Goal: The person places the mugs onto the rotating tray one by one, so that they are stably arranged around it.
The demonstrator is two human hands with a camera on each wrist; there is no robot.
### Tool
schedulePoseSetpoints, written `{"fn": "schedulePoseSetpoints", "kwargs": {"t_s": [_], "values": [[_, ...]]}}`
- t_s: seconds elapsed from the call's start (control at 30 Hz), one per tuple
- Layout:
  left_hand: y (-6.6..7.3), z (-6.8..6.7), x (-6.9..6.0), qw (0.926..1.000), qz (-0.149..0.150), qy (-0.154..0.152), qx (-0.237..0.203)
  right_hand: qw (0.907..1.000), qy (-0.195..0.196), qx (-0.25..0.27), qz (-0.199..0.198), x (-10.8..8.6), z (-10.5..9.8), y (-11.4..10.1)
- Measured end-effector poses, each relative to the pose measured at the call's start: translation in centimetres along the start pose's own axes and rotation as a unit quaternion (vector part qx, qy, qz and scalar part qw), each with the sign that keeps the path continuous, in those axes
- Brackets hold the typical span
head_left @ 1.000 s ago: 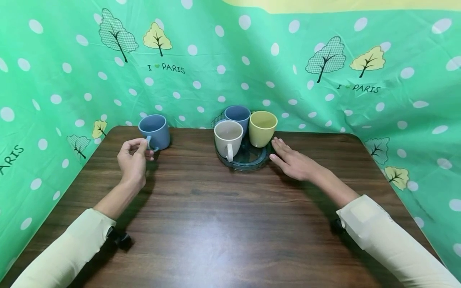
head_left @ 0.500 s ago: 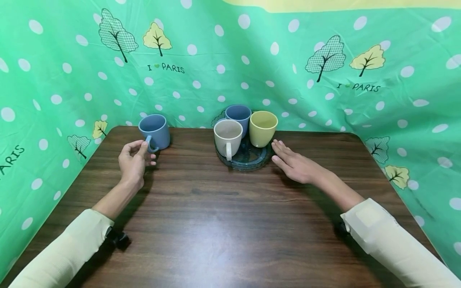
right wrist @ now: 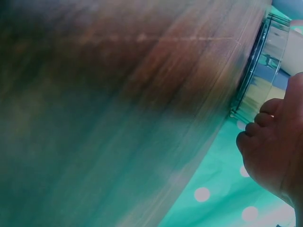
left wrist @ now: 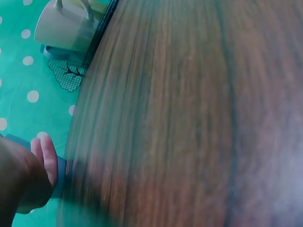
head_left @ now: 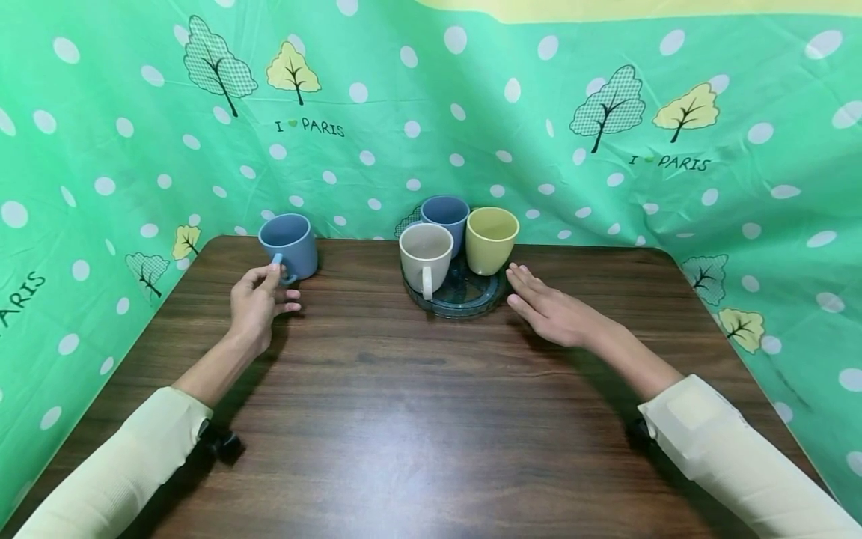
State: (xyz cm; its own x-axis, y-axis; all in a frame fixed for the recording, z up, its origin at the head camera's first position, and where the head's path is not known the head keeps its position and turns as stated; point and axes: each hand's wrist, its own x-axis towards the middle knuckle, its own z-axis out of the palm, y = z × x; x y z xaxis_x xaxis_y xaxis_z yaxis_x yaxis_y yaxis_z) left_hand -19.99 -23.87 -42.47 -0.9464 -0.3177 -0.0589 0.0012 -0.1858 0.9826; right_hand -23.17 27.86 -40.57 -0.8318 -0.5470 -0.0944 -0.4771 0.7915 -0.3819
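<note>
A blue mug [head_left: 289, 245] stands upright at the table's back left. My left hand [head_left: 254, 305] is at its handle, thumb and index finger pinching it, the lower fingers held away. In the left wrist view, part of that mug [left wrist: 60, 177] shows behind the fingers [left wrist: 47, 153]. A dark glass tray [head_left: 465, 307] at the back middle bears a white mug [head_left: 426, 254], a second blue mug [head_left: 447, 213] and a yellow mug [head_left: 491, 243]. Beside the tray's right rim lies my right hand [head_left: 559, 314], fingers straight, their tips at or against the rim.
The brown wooden table [head_left: 404, 419] reaches back to a green dotted curtain [head_left: 377, 150], which also hangs along both sides. A small black device [head_left: 225, 447] sits under the left cuff.
My left hand has shifted slightly to the right at the handle, while the mug stays in place. The right hand has drawn slightly nearer to me. The tray has barely changed.
</note>
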Motion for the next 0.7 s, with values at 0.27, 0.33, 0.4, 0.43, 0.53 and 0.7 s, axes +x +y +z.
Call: {"fn": "schedulePoseSetpoints", "kwargs": {"t_s": [0.27, 0.33, 0.4, 0.43, 0.53, 0.7], "values": [[-0.1, -0.8, 0.5, 0.9979, -0.01, -0.061, -0.02, 1.0, 0.0, 0.001, -0.004, 0.0, -0.1, -0.3], [-0.1, -1.0, 0.7, 0.9966, -0.01, -0.074, -0.033, 1.0, 0.0, 0.001, -0.003, 0.0, -0.1, -0.3], [0.0, -1.1, 0.8, 0.9955, -0.01, -0.085, -0.042, 1.0, -0.001, 0.0, -0.004, 0.0, -0.1, -0.3], [0.0, -1.2, 0.8, 0.9951, -0.01, -0.089, -0.043, 1.0, -0.001, 0.0, -0.004, 0.0, -0.1, -0.3], [0.1, -1.3, 0.9, 0.994, -0.009, -0.095, -0.052, 1.0, -0.002, 0.002, -0.004, 0.0, 0.0, -0.2], [0.2, -1.3, 1.1, 0.9927, -0.009, -0.097, -0.071, 1.0, -0.002, 0.001, -0.003, 0.0, 0.0, -0.2]]}}
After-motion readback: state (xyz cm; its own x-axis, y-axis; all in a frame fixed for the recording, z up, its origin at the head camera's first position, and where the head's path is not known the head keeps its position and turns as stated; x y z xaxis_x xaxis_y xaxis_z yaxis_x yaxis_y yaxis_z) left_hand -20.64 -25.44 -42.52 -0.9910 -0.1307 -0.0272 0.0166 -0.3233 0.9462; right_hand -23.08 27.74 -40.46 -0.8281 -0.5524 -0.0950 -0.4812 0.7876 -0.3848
